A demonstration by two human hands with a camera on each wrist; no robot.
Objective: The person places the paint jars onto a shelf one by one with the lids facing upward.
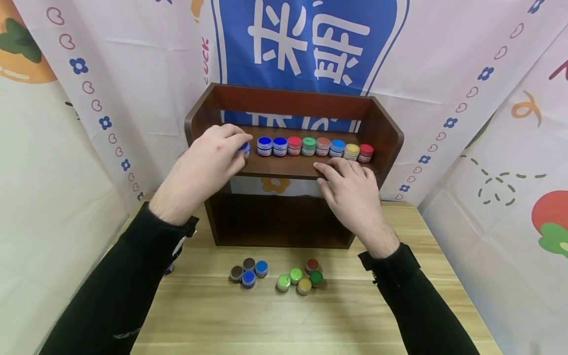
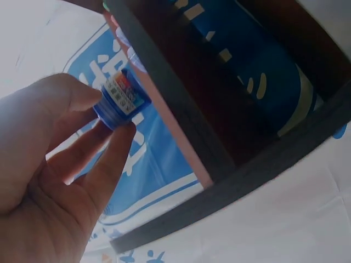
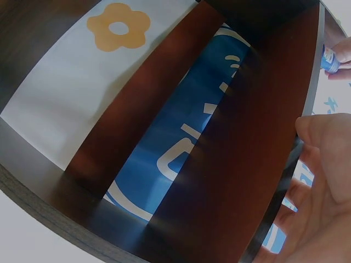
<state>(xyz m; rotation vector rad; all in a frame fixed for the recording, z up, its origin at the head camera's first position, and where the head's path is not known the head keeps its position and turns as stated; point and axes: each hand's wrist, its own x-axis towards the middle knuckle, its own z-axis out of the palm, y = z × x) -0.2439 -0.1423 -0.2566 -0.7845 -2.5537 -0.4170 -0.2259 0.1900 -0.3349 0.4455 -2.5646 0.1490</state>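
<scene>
My left hand pinches a small paint jar with a blue lid between thumb and fingers, at the left end of the upper shelf. In the left wrist view the blue jar shows its printed label and sits close to the shelf board. To its right stands a row of paint jars with blue, red, green, brownish and yellow lids. My right hand rests on the shelf's front edge at the right, below the last jars. The right wrist view shows its thumb against that edge.
The brown wooden rack stands on a wood-grain table. In front lie two groups of jars: dark and blue lids at left, green, yellow and brown lids at right. A printed cloth hangs behind.
</scene>
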